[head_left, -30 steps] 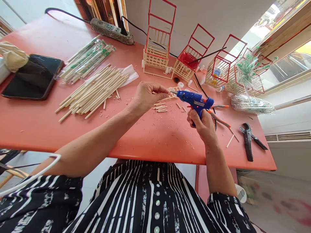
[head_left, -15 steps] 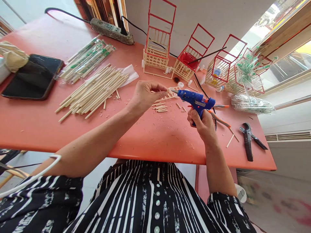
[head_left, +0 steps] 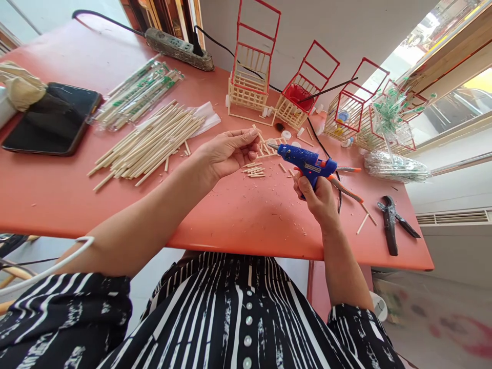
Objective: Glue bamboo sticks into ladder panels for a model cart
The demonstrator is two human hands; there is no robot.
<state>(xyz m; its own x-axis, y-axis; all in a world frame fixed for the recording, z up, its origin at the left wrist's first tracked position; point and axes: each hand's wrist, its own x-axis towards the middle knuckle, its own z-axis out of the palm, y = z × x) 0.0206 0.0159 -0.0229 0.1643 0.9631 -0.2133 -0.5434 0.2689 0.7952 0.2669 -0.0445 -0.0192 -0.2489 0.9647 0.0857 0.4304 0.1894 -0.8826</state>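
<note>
My right hand (head_left: 315,196) is wrapped round the handle of a blue glue gun (head_left: 305,158), whose metal nozzle points left. My left hand (head_left: 232,151) pinches a short wooden stick (head_left: 258,133) between thumb and fingertips, just left of the nozzle and apart from it. Behind the stick, a small ladder-like stick frame (head_left: 273,148) lies on the table, partly hidden by the hand and the gun. Several cut stick pieces (head_left: 254,170) lie below my left fingers.
A pile of long sticks (head_left: 154,141) and wrapped chopsticks (head_left: 138,95) lie left, near a phone (head_left: 54,120). Stick-built carts with red frames (head_left: 249,89) stand at the back beside a power strip (head_left: 177,48). Pliers (head_left: 348,190) and black cutters (head_left: 391,223) lie right.
My left hand has drawn slightly back and turned, its palm showing more, with the short stick now tilted up. The glue gun has shifted slightly left and its nozzle is apart from the stick.
</note>
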